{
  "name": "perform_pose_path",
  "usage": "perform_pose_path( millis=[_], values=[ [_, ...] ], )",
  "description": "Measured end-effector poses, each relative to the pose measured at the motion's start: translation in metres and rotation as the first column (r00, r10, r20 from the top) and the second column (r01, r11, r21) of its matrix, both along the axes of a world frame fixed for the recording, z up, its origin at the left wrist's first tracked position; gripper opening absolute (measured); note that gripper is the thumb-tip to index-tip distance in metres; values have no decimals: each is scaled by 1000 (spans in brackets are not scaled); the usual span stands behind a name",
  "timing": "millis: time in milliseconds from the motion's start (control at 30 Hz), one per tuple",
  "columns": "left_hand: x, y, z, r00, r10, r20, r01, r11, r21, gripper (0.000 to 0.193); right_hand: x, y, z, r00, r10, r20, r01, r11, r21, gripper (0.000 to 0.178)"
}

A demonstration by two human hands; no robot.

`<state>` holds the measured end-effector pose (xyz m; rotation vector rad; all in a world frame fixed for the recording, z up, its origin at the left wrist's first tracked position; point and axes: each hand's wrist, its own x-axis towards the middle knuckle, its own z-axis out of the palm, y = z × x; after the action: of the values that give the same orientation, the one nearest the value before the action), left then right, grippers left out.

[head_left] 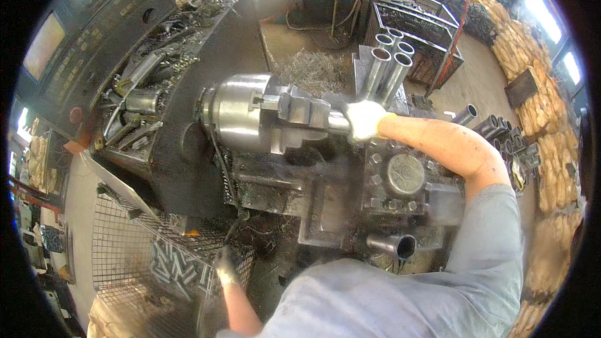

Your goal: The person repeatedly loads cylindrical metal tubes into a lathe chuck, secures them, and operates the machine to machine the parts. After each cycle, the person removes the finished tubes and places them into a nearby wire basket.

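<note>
Where tubing [339,122] leaves the chuck [244,109], right fingers [359,119] curl closed around it.

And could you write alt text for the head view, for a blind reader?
A gloved right hand grips a cylindrical metal workpiece at a lathe chuck. The gloved left hand is near a wire basket holding metal pieces; five metal tubes stand beyond.

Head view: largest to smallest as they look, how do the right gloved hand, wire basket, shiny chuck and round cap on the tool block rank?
1. Wire basket
2. Shiny chuck
Unranked, both smaller: right gloved hand and round cap look too close to separate.
</note>
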<state>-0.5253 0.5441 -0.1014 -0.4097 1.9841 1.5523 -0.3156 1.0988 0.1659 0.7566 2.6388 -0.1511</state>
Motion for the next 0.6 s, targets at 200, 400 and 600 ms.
perform_pose_path(
  millis=[200,400,600],
  values=[
    [-67,4,16,911,404,-80,-347,858,379,41,27,28,9,985,-70,-157,40,982,-185,63],
    [-85,6,72,938,338,77,-335,829,448,47,-11,20,13,957,-274,-96,186,833,-520,42],
    [-111,-10,82,896,149,418,-390,716,580,48,-18,4,13,927,-330,-178,152,765,-625,90]
  ],
)
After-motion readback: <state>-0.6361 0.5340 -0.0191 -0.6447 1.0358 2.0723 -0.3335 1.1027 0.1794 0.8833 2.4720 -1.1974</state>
